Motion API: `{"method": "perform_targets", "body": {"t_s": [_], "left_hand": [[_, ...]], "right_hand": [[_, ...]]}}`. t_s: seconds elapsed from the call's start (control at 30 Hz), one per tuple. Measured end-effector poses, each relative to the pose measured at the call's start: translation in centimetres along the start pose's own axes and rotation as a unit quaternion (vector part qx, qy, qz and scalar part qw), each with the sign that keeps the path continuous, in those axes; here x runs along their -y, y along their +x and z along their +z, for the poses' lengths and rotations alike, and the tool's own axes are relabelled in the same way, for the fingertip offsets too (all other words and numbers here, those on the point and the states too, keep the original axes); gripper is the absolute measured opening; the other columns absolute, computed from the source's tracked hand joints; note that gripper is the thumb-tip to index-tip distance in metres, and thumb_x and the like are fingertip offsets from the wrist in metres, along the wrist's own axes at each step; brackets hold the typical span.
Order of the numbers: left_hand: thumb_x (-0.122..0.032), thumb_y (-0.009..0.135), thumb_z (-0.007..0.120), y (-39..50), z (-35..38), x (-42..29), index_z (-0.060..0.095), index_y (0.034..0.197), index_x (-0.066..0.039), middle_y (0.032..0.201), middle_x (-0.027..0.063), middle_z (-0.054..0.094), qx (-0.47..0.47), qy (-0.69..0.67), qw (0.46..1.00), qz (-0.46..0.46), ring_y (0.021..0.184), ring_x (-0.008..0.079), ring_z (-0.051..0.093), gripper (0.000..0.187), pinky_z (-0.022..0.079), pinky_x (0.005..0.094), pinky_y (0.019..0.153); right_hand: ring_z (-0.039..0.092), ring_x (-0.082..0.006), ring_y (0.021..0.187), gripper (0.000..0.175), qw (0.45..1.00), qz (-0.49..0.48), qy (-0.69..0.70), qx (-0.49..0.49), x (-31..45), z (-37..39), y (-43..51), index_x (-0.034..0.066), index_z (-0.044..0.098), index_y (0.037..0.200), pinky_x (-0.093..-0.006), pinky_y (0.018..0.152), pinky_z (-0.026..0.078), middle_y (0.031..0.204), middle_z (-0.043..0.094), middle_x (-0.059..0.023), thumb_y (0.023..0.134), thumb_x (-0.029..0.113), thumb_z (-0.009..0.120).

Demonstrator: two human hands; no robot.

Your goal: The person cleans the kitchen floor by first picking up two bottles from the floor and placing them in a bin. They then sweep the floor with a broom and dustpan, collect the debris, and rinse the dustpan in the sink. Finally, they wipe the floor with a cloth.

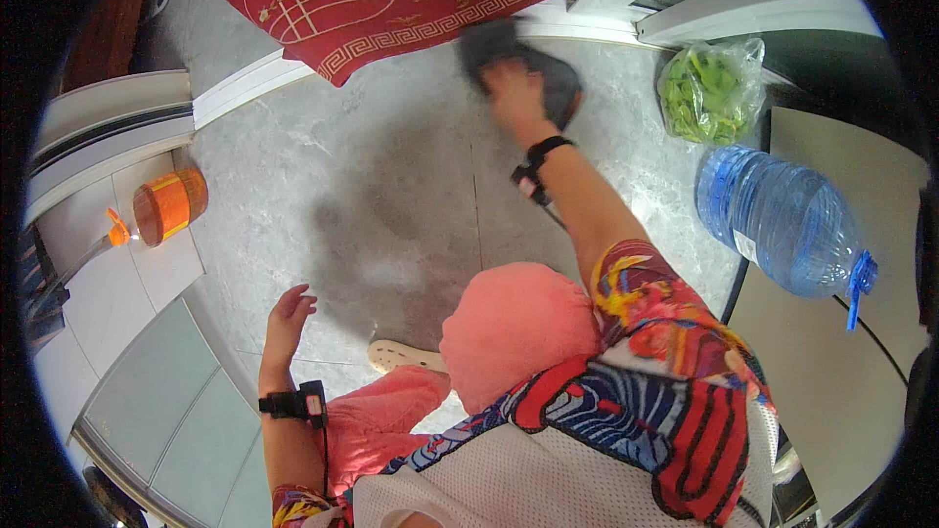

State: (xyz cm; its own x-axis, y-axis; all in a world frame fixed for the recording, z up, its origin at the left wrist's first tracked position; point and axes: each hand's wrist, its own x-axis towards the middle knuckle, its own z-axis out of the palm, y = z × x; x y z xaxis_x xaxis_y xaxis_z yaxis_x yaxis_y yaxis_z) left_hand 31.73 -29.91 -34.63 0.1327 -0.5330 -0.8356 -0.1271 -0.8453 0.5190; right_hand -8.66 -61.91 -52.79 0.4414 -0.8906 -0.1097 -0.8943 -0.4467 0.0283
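My right hand (516, 97) reaches far forward and down to the grey tiled floor (264, 183), holding a dark cloth-like item (561, 81). Both are blurred, so the item's exact kind and my fingers' grip are unclear. The dark item lies close to the front edge of a red patterned doormat (425, 7), beside the white door sill (246, 92). My left hand (290, 312) hangs in the air left of my knees with nothing in it, its fingers loosely bent and apart.
On the right stand a clear bag of leafy greens (708, 92) and a large blue plastic water bottle (777, 220) by the cabinet front (829, 381). An orange-labelled bottle (170, 207) stands left. A glass-fronted cabinet (161, 396) is near my left arm.
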Motion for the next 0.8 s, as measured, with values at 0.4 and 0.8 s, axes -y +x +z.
{"method": "perform_targets", "body": {"t_s": [0.4, 0.8], "left_hand": [[-0.024, 0.094, 0.053, -4.6, -5.7, -2.1, 0.052, 0.126, -0.005, 0.105, 0.0088, 0.065, -0.133, 0.008, 0.99, -0.042, 0.092, 0.0162, 0.06, 0.038, 0.045, 0.0306, 0.085], [-0.022, 0.094, 0.055, -3.2, -5.2, -3.0, 0.052, 0.127, -0.004, 0.106, 0.0075, 0.064, -0.057, 0.021, 0.998, 0.022, 0.092, 0.0157, 0.059, 0.037, 0.044, 0.0289, 0.086]], "right_hand": [[0.029, -0.0285, 0.134, 0.056, 0.976, 0.214, -0.036, -0.001, -14.2, -1.9, -2.5, 0.0243, 0.04, 0.137, -0.0608, 0.1, 0.031, 0.147, 0.03, -0.0031, 0.084, 0.028, 0.058], [0.028, -0.0234, 0.136, 0.032, 0.796, -0.527, 0.234, 0.184, 12.3, -1.6, -18.9, 0.0237, 0.057, 0.118, -0.0555, 0.108, 0.02, 0.147, 0.034, -0.0005, 0.088, 0.027, 0.047]]}}
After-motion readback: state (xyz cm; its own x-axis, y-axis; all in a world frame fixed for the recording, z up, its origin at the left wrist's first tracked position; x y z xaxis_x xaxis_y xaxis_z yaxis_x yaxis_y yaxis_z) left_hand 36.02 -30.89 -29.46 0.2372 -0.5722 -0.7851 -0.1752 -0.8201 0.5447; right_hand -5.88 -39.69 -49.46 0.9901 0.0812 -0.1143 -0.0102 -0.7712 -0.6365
